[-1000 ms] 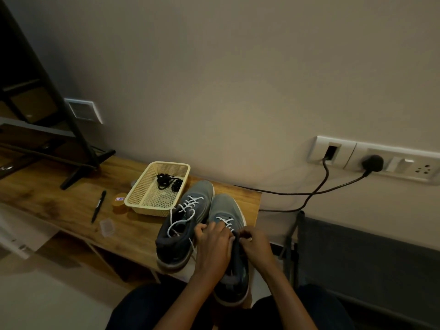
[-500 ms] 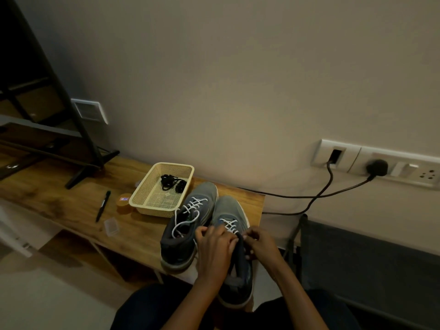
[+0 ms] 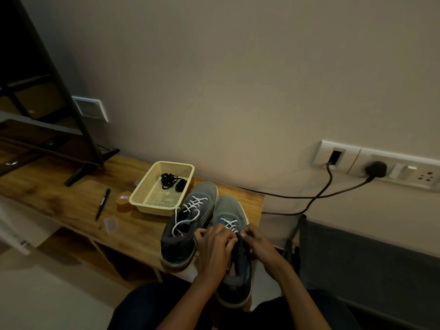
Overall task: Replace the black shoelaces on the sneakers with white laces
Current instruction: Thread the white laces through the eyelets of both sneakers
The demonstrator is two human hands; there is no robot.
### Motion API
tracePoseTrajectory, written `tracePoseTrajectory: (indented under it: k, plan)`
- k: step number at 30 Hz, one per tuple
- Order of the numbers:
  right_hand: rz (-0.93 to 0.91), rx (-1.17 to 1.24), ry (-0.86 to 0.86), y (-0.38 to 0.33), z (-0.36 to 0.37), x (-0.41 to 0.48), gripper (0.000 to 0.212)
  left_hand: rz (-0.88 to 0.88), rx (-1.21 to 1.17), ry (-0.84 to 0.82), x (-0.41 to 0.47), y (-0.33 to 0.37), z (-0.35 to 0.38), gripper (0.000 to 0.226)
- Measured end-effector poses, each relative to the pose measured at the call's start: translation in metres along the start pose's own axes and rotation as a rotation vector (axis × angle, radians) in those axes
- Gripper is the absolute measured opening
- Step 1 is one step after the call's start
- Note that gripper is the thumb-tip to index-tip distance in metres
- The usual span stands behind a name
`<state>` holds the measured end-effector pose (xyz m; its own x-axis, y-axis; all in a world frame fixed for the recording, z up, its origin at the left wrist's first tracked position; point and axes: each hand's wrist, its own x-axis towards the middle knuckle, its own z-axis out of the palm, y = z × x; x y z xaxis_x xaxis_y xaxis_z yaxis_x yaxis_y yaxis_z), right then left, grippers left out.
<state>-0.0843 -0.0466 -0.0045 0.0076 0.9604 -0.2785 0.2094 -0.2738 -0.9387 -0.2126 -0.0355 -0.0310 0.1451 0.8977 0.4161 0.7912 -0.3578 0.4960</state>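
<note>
- Your left hand is curling its fingers over the throat of the near shoe and pinching its white lace. The pinched stretch is lying hidden under your knuckles.
- Your right hand is meeting it fingertip to fingertip, with thumb and forefinger pinching the same lace.
- The near shoe is sitting at the edge of the surface, heel hanging out toward your lap, touching the other shoe beside it.
- The other shoe is carrying a second lace, also white, looping loose into its opening.
- The black laces are lying bundled in the basket, just behind the shoes.
- A pen is lying further left.
</note>
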Motion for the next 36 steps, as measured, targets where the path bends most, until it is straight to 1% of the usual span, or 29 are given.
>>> tracePoseTrajectory:
  k: [3,6,11,12,14,15,17,20,22,24,25,26,27,28,30,32,34,36]
  plan:
    - [0.022,0.027,0.017,-0.001,0.001,0.000,0.023,0.057,0.056,0.005,-0.002,0.000,0.001,0.020]
    - [0.019,0.056,0.025,-0.001,0.002,-0.001,0.022,0.073,0.106,0.018,0.000,0.001,-0.002,0.020]
    - [0.034,0.072,0.008,-0.002,0.001,0.000,0.021,0.042,0.083,-0.011,0.001,0.003,-0.004,0.022]
    - [0.039,0.056,0.009,-0.002,0.001,0.000,0.021,0.033,0.081,-0.017,0.001,0.003,-0.004,0.020]
    - [0.052,0.023,0.026,-0.001,0.003,0.001,0.022,0.023,0.090,-0.032,0.001,0.002,-0.004,0.009]
    - [0.058,0.006,0.039,0.000,0.004,0.001,0.022,0.018,0.099,-0.041,0.002,0.004,-0.005,0.009]
    - [0.068,-0.029,0.069,0.001,0.005,0.001,0.021,0.003,0.123,-0.063,0.002,0.007,-0.006,0.018]
    - [0.088,-0.001,0.141,0.002,0.004,0.004,0.019,-0.010,0.151,-0.058,0.003,0.009,-0.010,0.021]
    - [0.134,0.126,0.244,0.002,0.001,0.005,0.017,-0.015,0.163,-0.055,0.004,0.008,-0.011,0.021]
    - [0.215,0.313,0.381,0.006,-0.001,0.005,0.013,-0.020,0.175,-0.058,0.003,0.008,-0.012,0.021]
    - [0.245,0.363,0.426,0.009,-0.001,0.005,0.012,-0.022,0.183,-0.056,0.003,0.009,-0.012,0.022]
    - [0.250,0.354,0.464,0.012,0.001,0.005,0.011,-0.025,0.188,-0.052,0.003,0.009,-0.013,0.023]
    - [0.212,0.291,0.504,0.014,0.002,0.005,0.010,-0.026,0.191,-0.043,0.003,0.009,-0.014,0.026]
    - [0.122,0.155,0.525,0.016,0.002,0.005,0.010,-0.030,0.191,-0.034,0.002,0.009,-0.016,0.029]
    - [-0.094,-0.197,0.482,0.016,0.001,0.002,0.017,-0.065,0.186,-0.032,-0.001,0.007,-0.020,0.037]
    - [-0.207,-0.510,0.436,0.014,0.001,0.001,0.016,-0.123,0.180,-0.044,-0.006,0.005,-0.021,0.045]
    - [-0.241,-0.660,0.442,0.015,0.001,0.000,0.013,-0.158,0.174,-0.057,-0.010,0.007,-0.025,0.048]
    - [-0.240,-0.687,0.500,0.016,0.003,-0.001,0.010,-0.193,0.166,-0.110,-0.014,0.008,-0.029,0.049]
